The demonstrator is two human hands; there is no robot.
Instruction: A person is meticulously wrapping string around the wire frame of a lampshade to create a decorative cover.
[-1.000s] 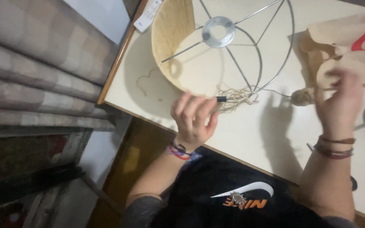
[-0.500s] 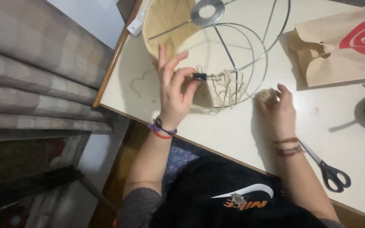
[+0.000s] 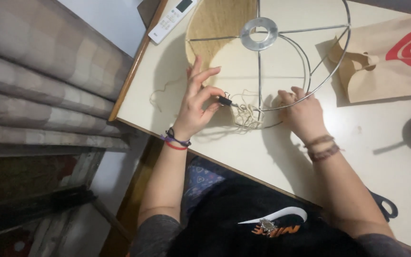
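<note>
From above, the left hand (image 3: 197, 107) pinches a small black tool (image 3: 225, 101) beside tangled twine (image 3: 247, 114) near the desk's (image 3: 281, 166) front edge — the right hand (image 3: 301, 113) closes its grip on the wire lampshade frame (image 3: 267, 52).

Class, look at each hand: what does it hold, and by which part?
The left hand pinches a small dark tool by its rear end, tip in the twine. The right hand grips the wire frame at its lower rim.
</note>
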